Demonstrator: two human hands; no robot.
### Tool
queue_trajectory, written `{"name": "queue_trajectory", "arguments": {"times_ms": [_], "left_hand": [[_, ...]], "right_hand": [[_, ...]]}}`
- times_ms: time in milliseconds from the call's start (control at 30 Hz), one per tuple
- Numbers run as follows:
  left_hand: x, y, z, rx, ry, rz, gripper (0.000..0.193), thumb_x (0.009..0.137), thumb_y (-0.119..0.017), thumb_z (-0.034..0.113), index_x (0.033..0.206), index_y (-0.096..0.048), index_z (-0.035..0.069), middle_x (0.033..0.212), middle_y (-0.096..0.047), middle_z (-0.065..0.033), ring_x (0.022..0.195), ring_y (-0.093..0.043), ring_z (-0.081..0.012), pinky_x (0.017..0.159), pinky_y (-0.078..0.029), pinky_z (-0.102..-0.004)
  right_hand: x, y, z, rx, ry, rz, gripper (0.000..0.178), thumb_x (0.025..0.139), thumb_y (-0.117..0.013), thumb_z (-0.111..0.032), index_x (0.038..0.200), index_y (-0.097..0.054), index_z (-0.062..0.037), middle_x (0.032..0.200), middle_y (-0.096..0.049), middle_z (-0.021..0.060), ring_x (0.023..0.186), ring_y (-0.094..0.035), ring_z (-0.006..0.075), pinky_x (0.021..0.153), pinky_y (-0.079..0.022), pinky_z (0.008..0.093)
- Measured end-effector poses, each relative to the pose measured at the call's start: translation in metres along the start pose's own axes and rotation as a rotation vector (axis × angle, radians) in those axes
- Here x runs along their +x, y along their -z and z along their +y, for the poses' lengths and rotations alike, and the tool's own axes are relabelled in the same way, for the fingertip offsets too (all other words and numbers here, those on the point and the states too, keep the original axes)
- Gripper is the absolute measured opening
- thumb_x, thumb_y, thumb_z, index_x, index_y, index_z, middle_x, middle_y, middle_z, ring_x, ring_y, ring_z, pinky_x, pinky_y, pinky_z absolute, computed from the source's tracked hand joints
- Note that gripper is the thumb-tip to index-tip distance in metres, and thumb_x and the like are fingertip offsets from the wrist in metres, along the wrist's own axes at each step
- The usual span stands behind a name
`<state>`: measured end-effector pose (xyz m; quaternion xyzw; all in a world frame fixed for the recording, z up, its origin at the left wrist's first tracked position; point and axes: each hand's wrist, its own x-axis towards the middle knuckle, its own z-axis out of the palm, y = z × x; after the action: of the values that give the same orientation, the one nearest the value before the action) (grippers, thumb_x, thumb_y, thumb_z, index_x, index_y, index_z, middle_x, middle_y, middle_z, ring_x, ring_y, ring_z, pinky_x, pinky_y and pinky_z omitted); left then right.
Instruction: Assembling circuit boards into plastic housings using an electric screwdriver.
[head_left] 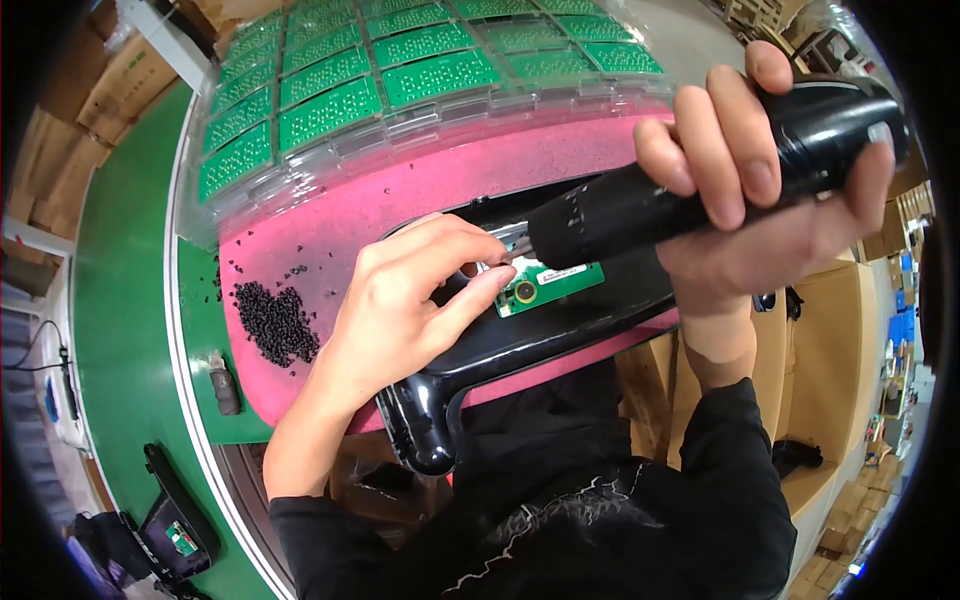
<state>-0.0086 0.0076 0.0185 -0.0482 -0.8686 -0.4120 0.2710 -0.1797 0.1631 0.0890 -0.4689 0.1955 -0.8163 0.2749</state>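
Observation:
My right hand (715, 150) is wrapped round a black electric screwdriver (610, 220), which slants down to the left. Its metal bit (519, 249) ends at the fingertips of my left hand (400, 295). Thumb and index finger there are pinched together; whatever small piece they grip is hidden. Under both hands a black plastic housing (570, 335) lies open side up, its curved, handle-like end toward me. A green circuit board (560, 286) with a round, brass-coloured part and a white label sits inside it, partly covered by my left hand and the screwdriver.
The housing rests on a pink mat (275, 215). Small black screws (275, 322) are heaped at its left, some scattered. Clear trays of green circuit boards (430, 75) stand behind. Another black housing (180, 530) lies on the green surface at lower left. A cardboard box (825, 370) stands right.

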Motion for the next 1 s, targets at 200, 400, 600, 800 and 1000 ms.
{"name": "queue_trajectory", "arguments": {"times_ms": [200,400,600,800,1000], "left_hand": [[-0.003,-0.004,0.0,-0.009,-0.062,0.047,0.014,0.083,-0.076,0.001,0.094,-0.068,-0.002,0.088,-0.07,-0.0144,0.079,-0.069,-0.0294,0.07,-0.056,-0.0363],[-0.004,-0.005,0.003,-0.033,-0.018,0.009,0.013,0.083,-0.074,0.0,0.094,-0.069,-0.002,0.088,-0.07,-0.0143,0.079,-0.069,-0.0304,0.071,-0.056,-0.0369],[-0.006,-0.005,0.003,-0.007,-0.033,0.022,0.013,0.082,-0.074,0.0,0.093,-0.069,-0.002,0.087,-0.07,-0.0138,0.079,-0.069,-0.0291,0.071,-0.056,-0.0363],[-0.005,-0.002,0.008,-0.091,0.035,-0.079,0.012,0.085,-0.071,-0.002,0.097,-0.069,-0.002,0.089,-0.069,-0.0138,0.08,-0.067,-0.0285,0.072,-0.055,-0.0356],[0.001,0.002,0.003,-0.303,-0.062,-0.301,0.018,0.082,-0.071,0.001,0.099,-0.065,-0.004,0.091,-0.065,-0.0156,0.085,-0.064,-0.0348,0.075,-0.053,-0.0394]], "right_hand": [[-0.005,-0.019,-0.012,-0.254,-0.08,-0.248,0.068,0.085,-0.061,-0.067,0.12,-0.051,-0.0097,0.073,-0.055,-0.0054,0.058,-0.053,0.0063,0.061,-0.041,0.0245],[-0.022,-0.023,-0.011,-0.27,0.026,-0.18,0.066,0.086,-0.06,-0.065,0.121,-0.05,-0.0109,0.074,-0.055,-0.005,0.059,-0.054,0.007,0.061,-0.042,0.0252],[-0.023,-0.02,-0.014,-0.298,-0.026,-0.206,0.062,0.086,-0.062,-0.063,0.12,-0.049,-0.0119,0.073,-0.056,-0.0046,0.059,-0.056,0.0073,0.061,-0.044,0.0262],[-0.013,-0.006,-0.025,-0.265,-0.083,-0.363,0.059,0.086,-0.064,-0.06,0.118,-0.048,-0.0129,0.072,-0.058,-0.0045,0.058,-0.057,0.0081,0.062,-0.048,0.0281],[-0.005,-0.001,-0.022,-0.158,-0.219,-0.469,0.055,0.09,-0.065,-0.057,0.118,-0.048,-0.0127,0.073,-0.061,-0.0047,0.058,-0.059,0.0084,0.064,-0.05,0.0291]]}}
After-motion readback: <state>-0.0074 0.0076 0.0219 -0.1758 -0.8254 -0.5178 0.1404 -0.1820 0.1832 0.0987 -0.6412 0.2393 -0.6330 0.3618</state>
